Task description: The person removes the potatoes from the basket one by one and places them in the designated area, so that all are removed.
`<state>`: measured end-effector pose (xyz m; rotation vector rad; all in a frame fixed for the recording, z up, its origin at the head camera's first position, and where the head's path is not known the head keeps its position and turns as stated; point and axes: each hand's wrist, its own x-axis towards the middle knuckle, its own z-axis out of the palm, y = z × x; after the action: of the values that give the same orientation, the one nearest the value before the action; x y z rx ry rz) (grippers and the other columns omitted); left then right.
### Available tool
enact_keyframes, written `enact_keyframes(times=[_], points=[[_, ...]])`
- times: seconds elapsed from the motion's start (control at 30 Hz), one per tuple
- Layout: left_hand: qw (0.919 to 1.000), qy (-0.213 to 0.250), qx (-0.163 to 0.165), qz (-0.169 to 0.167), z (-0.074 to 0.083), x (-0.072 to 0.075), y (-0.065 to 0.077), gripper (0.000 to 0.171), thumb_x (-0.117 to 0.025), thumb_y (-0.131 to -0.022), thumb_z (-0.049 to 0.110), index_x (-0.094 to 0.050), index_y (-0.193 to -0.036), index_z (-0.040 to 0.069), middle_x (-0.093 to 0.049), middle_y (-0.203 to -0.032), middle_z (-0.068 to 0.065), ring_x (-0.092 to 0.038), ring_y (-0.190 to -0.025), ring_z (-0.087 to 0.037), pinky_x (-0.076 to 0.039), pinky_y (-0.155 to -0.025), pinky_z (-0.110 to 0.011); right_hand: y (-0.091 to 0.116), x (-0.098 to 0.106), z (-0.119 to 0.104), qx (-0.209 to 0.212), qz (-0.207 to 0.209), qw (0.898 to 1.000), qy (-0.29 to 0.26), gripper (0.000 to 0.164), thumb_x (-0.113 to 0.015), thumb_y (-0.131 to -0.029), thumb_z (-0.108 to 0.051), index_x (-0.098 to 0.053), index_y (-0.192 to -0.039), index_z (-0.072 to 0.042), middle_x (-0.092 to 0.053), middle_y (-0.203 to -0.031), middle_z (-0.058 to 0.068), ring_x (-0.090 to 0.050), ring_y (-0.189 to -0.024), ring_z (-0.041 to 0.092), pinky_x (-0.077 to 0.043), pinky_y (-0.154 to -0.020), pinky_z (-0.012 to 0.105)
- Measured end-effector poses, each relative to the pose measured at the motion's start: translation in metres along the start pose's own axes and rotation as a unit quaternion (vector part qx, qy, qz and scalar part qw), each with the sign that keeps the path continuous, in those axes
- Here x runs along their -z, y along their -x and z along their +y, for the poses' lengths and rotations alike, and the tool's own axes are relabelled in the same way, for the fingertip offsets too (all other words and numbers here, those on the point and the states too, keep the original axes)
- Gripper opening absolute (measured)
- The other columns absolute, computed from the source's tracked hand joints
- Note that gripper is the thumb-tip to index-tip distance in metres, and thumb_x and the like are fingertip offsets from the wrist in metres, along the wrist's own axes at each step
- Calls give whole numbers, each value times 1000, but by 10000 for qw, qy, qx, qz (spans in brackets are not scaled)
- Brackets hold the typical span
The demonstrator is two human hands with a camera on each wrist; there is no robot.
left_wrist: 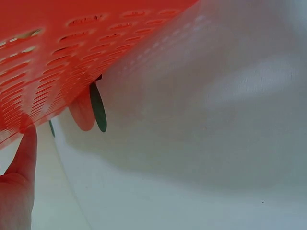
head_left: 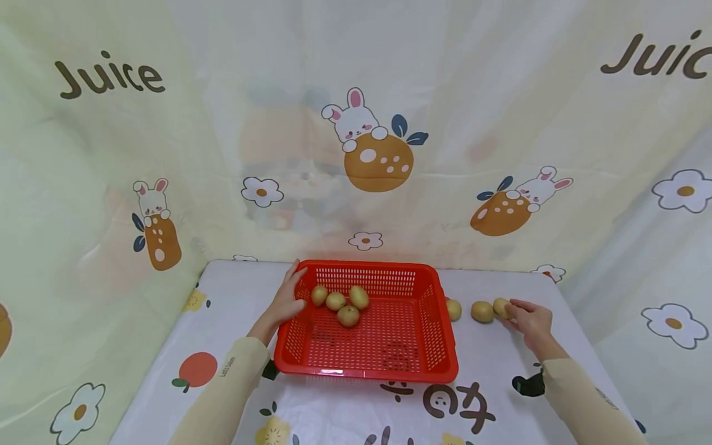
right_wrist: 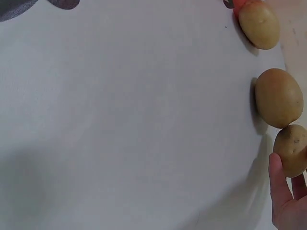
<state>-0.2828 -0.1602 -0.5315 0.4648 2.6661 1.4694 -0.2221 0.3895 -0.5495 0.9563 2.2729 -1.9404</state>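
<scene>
A red plastic basket (head_left: 364, 376) with slotted walls sits on the table, holding several potatoes (head_left: 348, 316) toward its left back. My left hand (head_left: 286, 300) grips the basket's left rim, thumb over the inner side. In the left wrist view, a finger (left_wrist: 28, 153) touches the slotted outer wall (left_wrist: 62, 52). To the right of the basket, my right hand (head_left: 534, 322) pinches a potato (right_wrist: 291, 148) between thumb and fingers. That potato lies against another potato (right_wrist: 279, 98). A third potato (right_wrist: 259, 24) is close beside the basket's right wall.
A white patterned tablecloth (head_left: 233, 284) covers the table. Behind it hangs a printed curtain (head_left: 445, 216), with more curtain on both sides. The basket's right wall partly hides the nearest loose potato in the head view.
</scene>
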Motion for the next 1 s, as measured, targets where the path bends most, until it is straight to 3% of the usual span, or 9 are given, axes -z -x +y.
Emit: enact_keyframes(times=[0.13,0.37,0.47,0.6,0.83,1.0], points=[[10000,-4,-18,6,1,0,1,84,-53,-70,-6,-31,-151,-3,-4,-165,-12,-10,-149,-35,-25,-112,-59,1,1,5,-74,12,10000,38,50,-57,-97,-11,-44,-139,13,-40,-142,29,-57,-76,7,-57,-74,30],[10000,-51,-60,10,2,1,1,84,-53,-69,-5,-32,-151,-4,-4,-165,-13,-10,-149,-36,-25,-111,-60,3,3,7,-19,-85,9998,197,50,-58,-96,-11,-44,-138,14,-43,-136,30,-57,-78,10,-57,-73,30],[10000,-77,-54,-6,1,1,1,84,-53,-70,-5,-31,-151,-4,-4,-165,-13,-10,-149,-36,-25,-112,-59,6,4,1,107,-421,9976,543,53,-56,-98,-13,-40,-140,15,-44,-133,32,-59,-84,14,-57,-76,33],[10000,-63,-38,-11,1,1,1,85,-53,-69,-6,-31,-151,-4,-3,-165,-13,-9,-149,-37,-26,-111,-60,11,5,-11,245,-759,9908,1094,57,-53,-99,-17,-34,-142,15,-41,-136,36,-56,-104,31,-56,-84,41],[10000,-34,-37,18,1,0,0,84,-53,-70,-6,-32,-151,-3,-4,-165,-12,-10,-149,-36,-25,-112,-59,11,3,-31,749,-540,9828,1600,56,-54,-98,-17,-37,-140,16,-39,-141,38,-48,-120,45,-54,-86,48],[10000,-55,44,-19,0,0,-1,85,-53,-70,-5,-31,-152,-2,-3,-165,-10,-9,-149,-34,-26,-112,-57,14,-5,-47,788,-677,9831,1505,57,-52,-101,-22,-36,-144,12,-37,-145,35,-44,-127,48,-48,-95,49]])
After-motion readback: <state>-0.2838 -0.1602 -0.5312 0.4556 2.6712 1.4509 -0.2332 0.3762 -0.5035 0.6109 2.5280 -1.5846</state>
